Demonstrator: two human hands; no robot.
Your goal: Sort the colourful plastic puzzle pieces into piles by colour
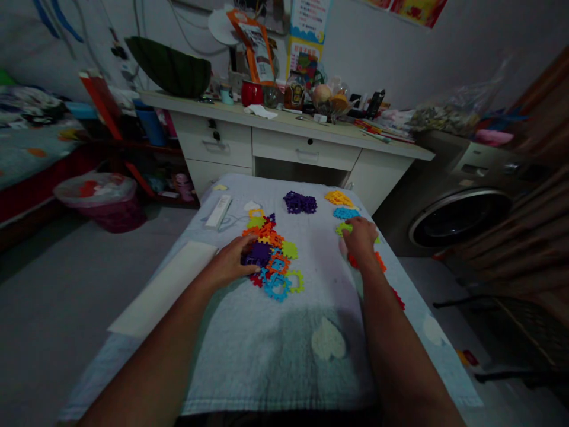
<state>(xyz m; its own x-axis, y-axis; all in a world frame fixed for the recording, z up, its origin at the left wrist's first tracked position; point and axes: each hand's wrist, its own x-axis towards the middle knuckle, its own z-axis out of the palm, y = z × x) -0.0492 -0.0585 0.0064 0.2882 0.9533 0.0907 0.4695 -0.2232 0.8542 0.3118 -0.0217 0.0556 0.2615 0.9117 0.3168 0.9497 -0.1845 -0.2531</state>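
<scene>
My left hand (235, 259) lies at the left side of a mixed pile of plastic interlocking building pieces, thumb and fingers apart around the edge of a dark purple square piece (259, 254). Orange, red, blue and lime pieces overlap there, including a blue frame piece (278, 287) at the near edge. On the right, my right hand (361, 237) is closed on a lime green piece (343, 228), its fingertips partly hidden. Beyond it lie a blue group (345, 213) and a yellow group (338, 198). Red-orange pieces (379, 261) show beside my right wrist. A purple heap (300, 203) sits at the far middle.
A pale cloth (275, 350) covers the table. At its left are a white power strip (219, 212) and a white sheet (164, 287). Behind stands a white desk (306, 148) bearing jars and a watermelon piece (171, 68). A washing machine (462, 190) stands at right.
</scene>
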